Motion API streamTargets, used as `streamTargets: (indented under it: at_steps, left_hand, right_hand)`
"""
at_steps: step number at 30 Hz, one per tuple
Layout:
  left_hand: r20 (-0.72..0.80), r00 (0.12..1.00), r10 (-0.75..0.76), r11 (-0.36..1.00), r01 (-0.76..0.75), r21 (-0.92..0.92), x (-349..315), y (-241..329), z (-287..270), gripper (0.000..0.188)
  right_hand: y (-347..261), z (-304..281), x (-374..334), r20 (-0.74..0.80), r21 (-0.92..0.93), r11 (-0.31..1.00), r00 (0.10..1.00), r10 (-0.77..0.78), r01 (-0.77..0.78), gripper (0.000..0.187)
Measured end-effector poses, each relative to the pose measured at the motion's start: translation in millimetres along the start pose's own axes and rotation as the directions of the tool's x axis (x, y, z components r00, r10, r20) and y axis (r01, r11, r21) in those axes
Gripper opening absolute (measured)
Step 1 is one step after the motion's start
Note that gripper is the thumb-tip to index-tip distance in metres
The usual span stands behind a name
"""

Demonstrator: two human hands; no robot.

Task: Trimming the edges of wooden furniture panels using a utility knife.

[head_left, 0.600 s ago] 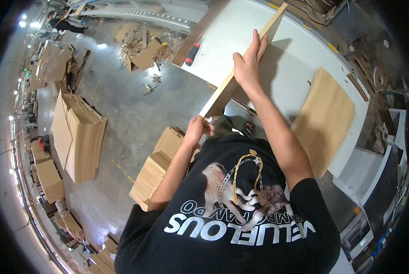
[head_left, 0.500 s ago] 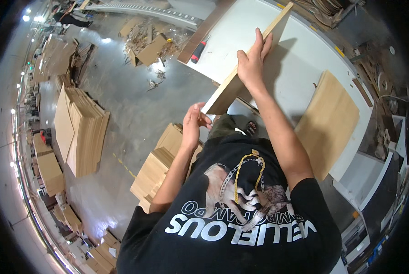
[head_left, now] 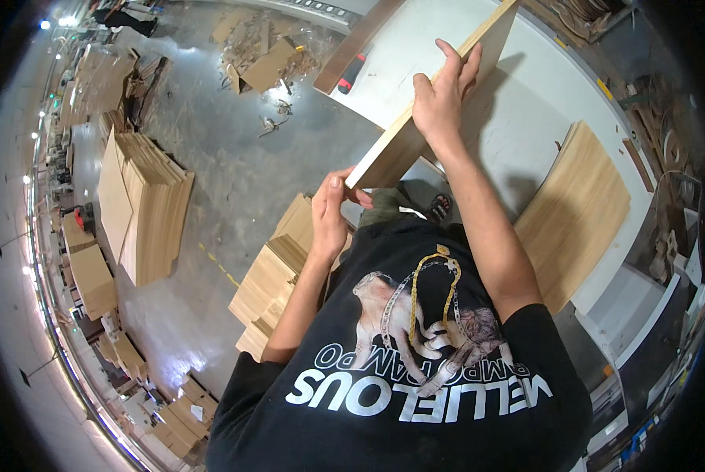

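A wooden board (head_left: 392,161) stands on its edge, tilted, running from in front of my body toward the far right over the white worktable (head_left: 509,161). My left hand (head_left: 331,216) holds its near lower corner, thumb and fingers around the end. Higher up, my right hand (head_left: 442,106) straddles the pale upper edge, thumb on one side and fingers over the other. A second wooden panel (head_left: 580,216) lies flat on the table to the right of my right forearm. Near the table's far left corner rests a red and black hand tool (head_left: 352,75).
A tall stack of flat panels (head_left: 152,208) stands on the floor at left. More wooden pieces (head_left: 270,275) are piled beside my left forearm. Torn cardboard and scraps (head_left: 270,67) litter the floor farther off. Another person (head_left: 124,20) is at the far left.
The board's near end has risen slightly and shifted a little away from my body, with both hands moving along and keeping their grip. My view has shifted slightly too.
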State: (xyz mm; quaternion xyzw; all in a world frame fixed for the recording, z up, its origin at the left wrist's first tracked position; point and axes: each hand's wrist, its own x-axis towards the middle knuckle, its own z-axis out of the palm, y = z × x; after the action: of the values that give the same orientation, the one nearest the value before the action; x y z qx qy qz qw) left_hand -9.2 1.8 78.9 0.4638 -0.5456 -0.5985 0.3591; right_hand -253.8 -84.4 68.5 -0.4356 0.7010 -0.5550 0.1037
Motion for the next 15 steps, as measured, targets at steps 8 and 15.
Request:
streamTargets:
  at_steps: [8, 15]
  left_hand:
    - [0.029, 0.999, 0.021, 0.99, -0.025, 0.136, 2.9, 2.2, -3.7, 0.056]
    - [-0.021, 1.0, -0.011, 1.0, 0.012, 0.019, 1.4, 2.5, -0.7, 0.053]
  right_hand:
    - [-1.1, 2.2, 0.9, -0.022, -0.041, 0.998, 0.999, -0.038, 0.037, 0.053]
    - [0.4, 7.5, 1.9, -0.028, -0.049, 0.998, 0.999, -0.046, 0.045, 0.049]
